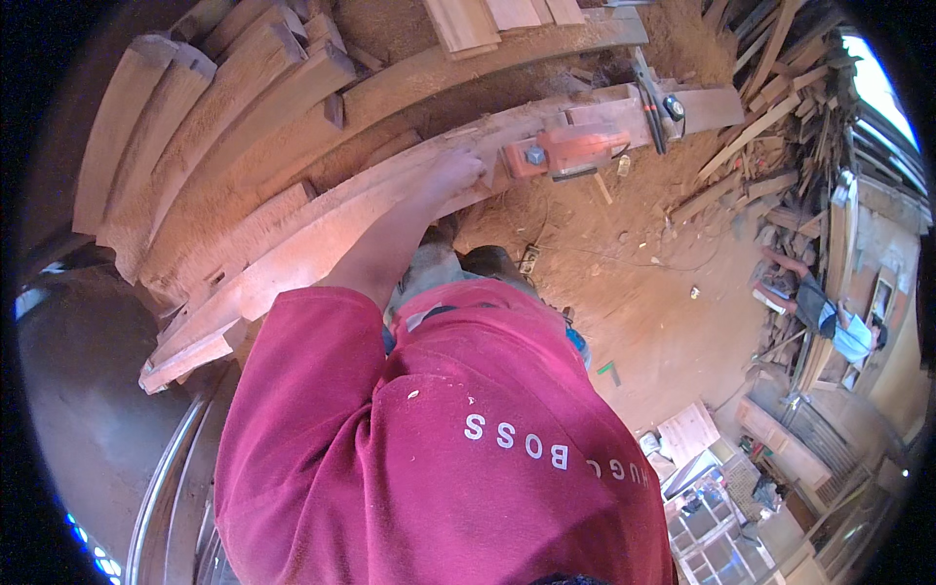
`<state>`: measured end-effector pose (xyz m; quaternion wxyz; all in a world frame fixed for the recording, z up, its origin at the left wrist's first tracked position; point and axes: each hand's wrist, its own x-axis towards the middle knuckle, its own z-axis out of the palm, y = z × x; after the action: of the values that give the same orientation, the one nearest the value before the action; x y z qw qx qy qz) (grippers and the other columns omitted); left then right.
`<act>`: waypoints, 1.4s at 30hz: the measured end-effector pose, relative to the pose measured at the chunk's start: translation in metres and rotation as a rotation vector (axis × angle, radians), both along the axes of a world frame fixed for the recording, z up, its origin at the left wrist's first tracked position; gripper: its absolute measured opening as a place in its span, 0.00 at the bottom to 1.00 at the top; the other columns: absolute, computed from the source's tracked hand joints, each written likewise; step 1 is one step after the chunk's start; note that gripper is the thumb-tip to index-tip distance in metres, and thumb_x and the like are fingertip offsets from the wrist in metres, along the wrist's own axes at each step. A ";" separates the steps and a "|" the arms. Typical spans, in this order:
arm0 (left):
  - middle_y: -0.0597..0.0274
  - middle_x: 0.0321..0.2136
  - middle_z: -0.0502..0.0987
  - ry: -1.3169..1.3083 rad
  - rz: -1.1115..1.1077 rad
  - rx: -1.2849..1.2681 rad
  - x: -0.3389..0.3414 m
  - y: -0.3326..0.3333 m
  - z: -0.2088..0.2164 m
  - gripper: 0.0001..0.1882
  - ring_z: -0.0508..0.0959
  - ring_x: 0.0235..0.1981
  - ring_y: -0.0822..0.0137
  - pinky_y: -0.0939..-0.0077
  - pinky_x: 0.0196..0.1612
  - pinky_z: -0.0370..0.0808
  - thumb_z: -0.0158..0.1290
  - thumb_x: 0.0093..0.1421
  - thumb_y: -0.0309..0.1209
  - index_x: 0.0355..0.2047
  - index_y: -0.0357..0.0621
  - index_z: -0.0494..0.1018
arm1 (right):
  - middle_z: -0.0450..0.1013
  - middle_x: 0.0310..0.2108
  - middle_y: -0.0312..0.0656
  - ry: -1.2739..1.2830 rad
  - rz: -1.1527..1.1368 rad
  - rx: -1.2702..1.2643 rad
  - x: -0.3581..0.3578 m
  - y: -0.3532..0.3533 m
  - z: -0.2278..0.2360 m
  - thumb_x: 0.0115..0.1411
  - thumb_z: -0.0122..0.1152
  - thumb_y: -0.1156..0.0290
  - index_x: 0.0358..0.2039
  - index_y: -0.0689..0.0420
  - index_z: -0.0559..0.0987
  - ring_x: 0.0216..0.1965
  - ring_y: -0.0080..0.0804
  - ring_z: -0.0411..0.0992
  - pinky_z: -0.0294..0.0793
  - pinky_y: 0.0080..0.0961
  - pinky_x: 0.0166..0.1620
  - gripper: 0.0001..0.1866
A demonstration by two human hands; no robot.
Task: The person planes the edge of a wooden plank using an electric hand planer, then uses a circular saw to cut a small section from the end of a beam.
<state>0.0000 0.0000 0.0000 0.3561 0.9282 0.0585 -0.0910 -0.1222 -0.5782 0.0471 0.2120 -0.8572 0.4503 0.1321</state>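
My left hand [458, 168], at the end of a bare forearm, is on the long curved wooden plank [322, 234] in front of me. Its fingers look drawn together; whatever lies between them is hidden. Just to its right, an orange power tool [585, 148], shaped like an electric hand planer with a grey knob at one end, sits on the plank, slightly blurred. My right hand does not show. Farther right, a dark bar-like tool with a round knob [673, 107] lies across the plank's end.
Thick curved timbers [263, 78] and sawdust lie beyond the plank. Scrap wood [790, 107] is piled at the right. A cord [595, 252] and a green L-shaped piece [609, 370] lie on the dirt floor. Another person [838, 317] is at the far right.
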 end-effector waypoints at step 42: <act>0.61 0.21 0.77 0.275 2.139 -0.556 -0.555 -0.255 0.102 0.23 0.76 0.22 0.73 0.73 0.24 0.72 0.52 0.67 0.48 0.39 0.36 0.79 | 0.80 0.42 0.52 0.089 2.532 0.553 -0.009 0.588 0.150 0.48 0.69 0.58 0.51 0.52 0.80 0.45 0.52 0.77 0.76 0.43 0.49 0.28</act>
<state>-0.5552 -0.2550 0.1016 0.4368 0.2696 0.8449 0.1506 -0.1316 0.0097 0.1975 0.0943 -0.6073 -0.7041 0.3558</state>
